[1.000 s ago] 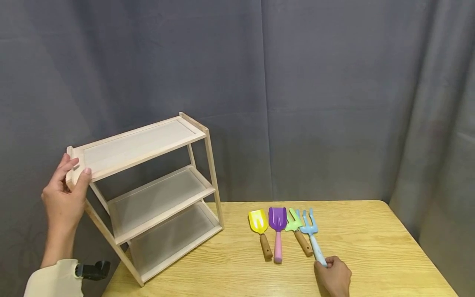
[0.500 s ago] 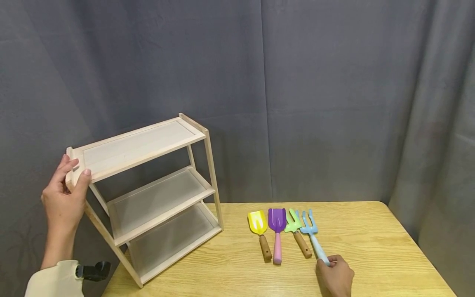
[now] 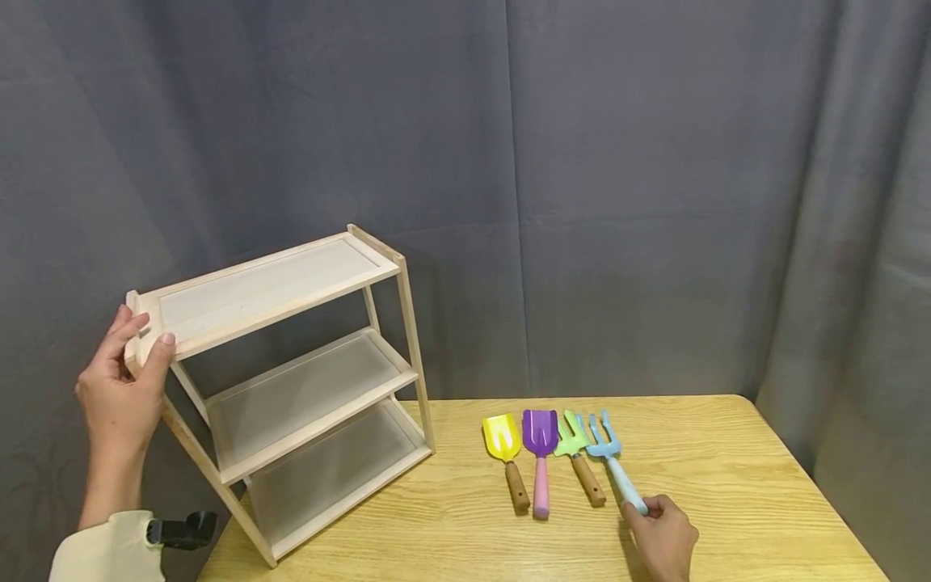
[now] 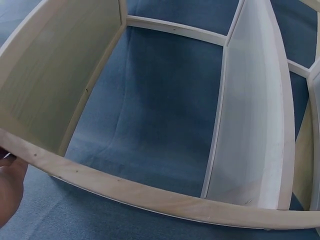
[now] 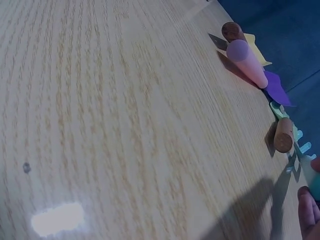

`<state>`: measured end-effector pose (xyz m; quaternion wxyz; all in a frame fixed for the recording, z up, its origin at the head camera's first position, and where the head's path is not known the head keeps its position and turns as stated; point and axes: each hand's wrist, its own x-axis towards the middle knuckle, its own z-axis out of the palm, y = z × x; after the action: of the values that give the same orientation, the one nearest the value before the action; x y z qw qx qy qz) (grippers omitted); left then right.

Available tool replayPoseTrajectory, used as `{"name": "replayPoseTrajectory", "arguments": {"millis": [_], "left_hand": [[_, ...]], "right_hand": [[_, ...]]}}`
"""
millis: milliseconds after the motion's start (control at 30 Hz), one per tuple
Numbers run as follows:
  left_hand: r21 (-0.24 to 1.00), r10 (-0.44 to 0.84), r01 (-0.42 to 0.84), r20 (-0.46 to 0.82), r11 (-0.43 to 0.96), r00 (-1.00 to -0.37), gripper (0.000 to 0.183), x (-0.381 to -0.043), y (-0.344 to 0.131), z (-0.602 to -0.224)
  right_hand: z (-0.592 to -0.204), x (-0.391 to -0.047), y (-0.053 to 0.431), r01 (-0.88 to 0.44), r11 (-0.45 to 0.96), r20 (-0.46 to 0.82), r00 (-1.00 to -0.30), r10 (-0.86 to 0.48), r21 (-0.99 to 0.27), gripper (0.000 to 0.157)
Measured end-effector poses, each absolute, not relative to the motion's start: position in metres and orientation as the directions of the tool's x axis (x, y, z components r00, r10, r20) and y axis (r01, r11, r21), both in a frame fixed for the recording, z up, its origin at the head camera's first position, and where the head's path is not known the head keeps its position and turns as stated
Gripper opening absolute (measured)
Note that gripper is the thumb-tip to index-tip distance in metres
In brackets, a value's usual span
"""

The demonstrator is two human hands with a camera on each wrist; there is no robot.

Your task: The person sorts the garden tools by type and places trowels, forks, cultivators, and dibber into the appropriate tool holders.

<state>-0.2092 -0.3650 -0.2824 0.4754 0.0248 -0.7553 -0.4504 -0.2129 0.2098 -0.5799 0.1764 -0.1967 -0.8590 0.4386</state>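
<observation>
A three-tier wooden shelf (image 3: pixel 269 291) stands at the left of the table, and my left hand (image 3: pixel 120 396) grips the left end of its top board, thumb over the front. In the left wrist view part of that hand (image 4: pixel 10 190) shows at the edge, against the shelf's side rail (image 4: pixel 150 197). On the right, my right hand (image 3: pixel 662 533) pinches the handle end of a light blue hand fork (image 3: pixel 621 481). Left of this fork lie a green hand fork (image 3: pixel 575 440) with a brown handle, a purple shovel (image 3: pixel 541 436) with a pink handle and a yellow shovel (image 3: pixel 502 436).
The tools lie in a row on the wooden table (image 3: pixel 742 485), the green fork's head close against the blue one's. A grey curtain (image 3: pixel 655 202) hangs behind the table and along its right side. A black strap mount (image 3: pixel 182 531) sits at the left wrist.
My right hand has shifted slightly right and up with the end of the blue fork's handle. The whole scene drifts a little left and down. My left hand keeps its grip on the shelf.
</observation>
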Motion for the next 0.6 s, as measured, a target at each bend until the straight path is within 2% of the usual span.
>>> {"name": "replayPoseTrajectory", "arguments": {"millis": [333,600], "left_hand": [[0.72,-0.483,0.366,0.677,0.589,-0.555,0.043,-0.2104,-0.3666,-0.2834],[0.731,-0.487,0.356,0.664,0.581,-0.568,0.044,-0.2094,-0.3666,-0.2832]], "right_hand": [[-0.5763,-0.2115,0.207,0.092,0.565,0.275,-0.802,0.531,-0.82,0.024],[-0.5789,-0.211,0.2089,0.087,0.548,0.28,-0.787,0.549,-0.832,0.023]]}}
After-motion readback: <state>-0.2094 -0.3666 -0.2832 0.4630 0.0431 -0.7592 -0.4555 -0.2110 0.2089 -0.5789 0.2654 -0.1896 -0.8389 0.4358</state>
